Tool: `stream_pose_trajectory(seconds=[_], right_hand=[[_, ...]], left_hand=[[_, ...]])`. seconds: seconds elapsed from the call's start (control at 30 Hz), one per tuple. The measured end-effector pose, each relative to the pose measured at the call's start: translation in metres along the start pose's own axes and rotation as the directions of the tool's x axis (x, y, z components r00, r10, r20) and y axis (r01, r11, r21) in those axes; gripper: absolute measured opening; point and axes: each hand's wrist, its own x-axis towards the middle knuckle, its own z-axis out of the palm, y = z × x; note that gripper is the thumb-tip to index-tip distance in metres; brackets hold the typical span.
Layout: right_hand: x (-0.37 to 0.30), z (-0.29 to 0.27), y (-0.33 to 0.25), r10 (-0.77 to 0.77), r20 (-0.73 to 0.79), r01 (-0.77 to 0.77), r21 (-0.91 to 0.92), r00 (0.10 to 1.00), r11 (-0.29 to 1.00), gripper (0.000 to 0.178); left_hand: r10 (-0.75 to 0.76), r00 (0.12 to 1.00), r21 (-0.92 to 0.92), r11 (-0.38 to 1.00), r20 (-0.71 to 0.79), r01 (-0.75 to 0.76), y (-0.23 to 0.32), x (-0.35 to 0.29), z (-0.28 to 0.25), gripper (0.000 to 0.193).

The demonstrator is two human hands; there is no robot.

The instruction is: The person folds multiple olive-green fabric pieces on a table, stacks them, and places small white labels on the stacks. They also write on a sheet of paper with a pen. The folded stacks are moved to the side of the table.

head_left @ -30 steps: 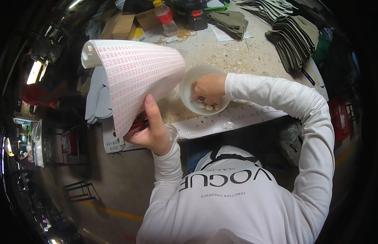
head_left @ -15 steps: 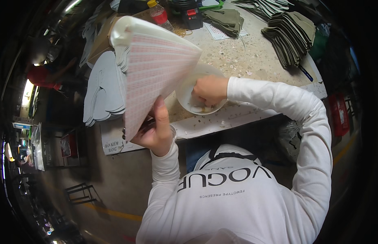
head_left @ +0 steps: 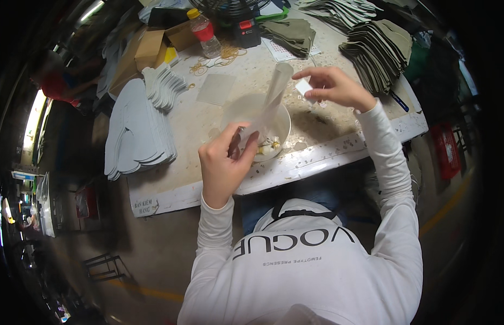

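A curled, whitish sheet (head_left: 277, 85) stands up from my left hand (head_left: 222, 160), pinched at its lower end between thumb and fingers. It is seen nearly edge-on over a translucent white bowl (head_left: 287, 127). Small white and yellowish bits (head_left: 270, 146) lie in the bowl; I cannot make out what they are. To the right of the sheet's upper end, my right hand (head_left: 338, 88) is raised above the table, closed on a small white flat piece (head_left: 304, 87). Its index finger points toward the sheet's edge.
Stacked light-grey cut pieces (head_left: 141, 130) lie left on the table, dark olive stacks (head_left: 379, 54) at right. Behind are cardboard boxes (head_left: 150, 50), a red-labelled bottle (head_left: 205, 35), rubber bands (head_left: 230, 53) and a fan (head_left: 230, 8). Small scraps (head_left: 346, 143) litter the tabletop.
My right hand has come out of the bowl, up and to the right, with the white piece in it. The sheet, earlier showing its pink-lined face, has swung right and turned edge-on.
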Motion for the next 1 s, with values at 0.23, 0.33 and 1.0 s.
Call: stream_pose_trajectory(seconds=[0.23,0.33,1.0], right_hand=[[-0.062,0.045,0.003,-0.279,-0.108,0.24,-0.283,0.954,0.929,0.026],[-0.066,0.08,-0.003,-0.293,-0.114,0.273,-0.162,0.949,0.948,0.025],[0.088,-0.117,0.077,-0.271,-0.785,-0.155,-0.418,0.557,0.895,0.038]], left_hand=[[-0.094,0.991,0.002,0.996,0.1,0.094,0.002,-0.01,0.005,0.022],[-0.11,0.98,-0.068,0.99,0.167,0.123,0.006,-0.014,0.016,0.024],[0.208,0.97,-0.029,0.977,-0.125,-0.213,-0.043,0.093,0.033,0.026]])
